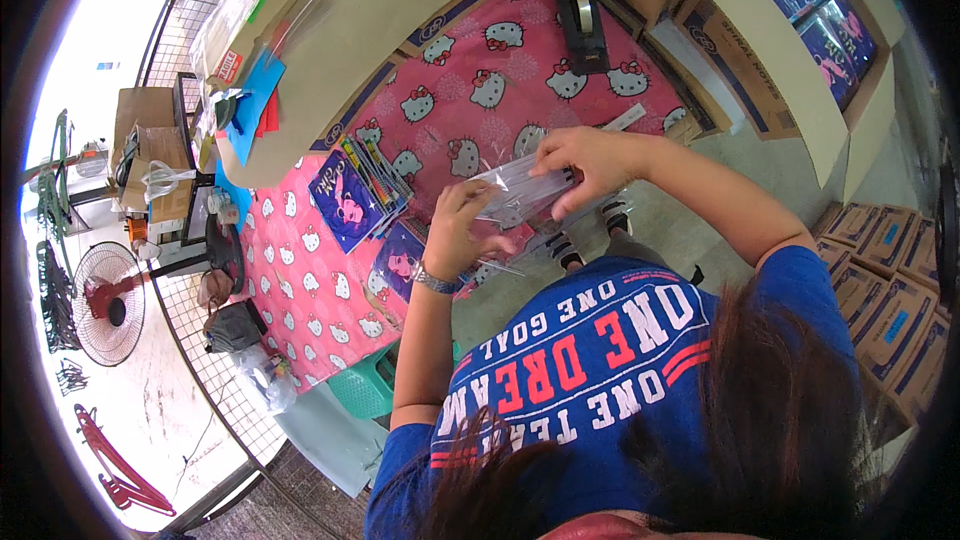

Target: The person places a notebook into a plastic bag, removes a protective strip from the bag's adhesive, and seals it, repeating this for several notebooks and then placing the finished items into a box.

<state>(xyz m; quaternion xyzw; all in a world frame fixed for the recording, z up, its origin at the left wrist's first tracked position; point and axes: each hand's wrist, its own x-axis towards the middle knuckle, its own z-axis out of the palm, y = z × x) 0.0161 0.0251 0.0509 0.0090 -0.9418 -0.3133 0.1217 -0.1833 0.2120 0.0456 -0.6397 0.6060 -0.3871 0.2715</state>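
Both hands are on a clear plastic-wrapped pack [518,192], held in front of my body near the table edge. Its contents look pale and layered; glare on the film hides what they are. My left hand [462,228], with a metal watch at its wrist, grips the pack's left end. Over the right end curl the fingers of my right hand [592,165], with the thumb below. Left of the pack, a stack of notebooks [345,202] with dark blue illustrated covers sits on the pink cartoon-cat tablecloth [325,280]. Another illustrated notebook [402,258] lies partly behind my left hand.
A black tape dispenser [582,35] stands at the table's far side. An open carton [790,70] of wrapped notebooks is at far right, above stacked brown boxes [880,290]. A fan [108,305] stands left beyond wire mesh; a green plastic stool [362,387] is below the table edge.
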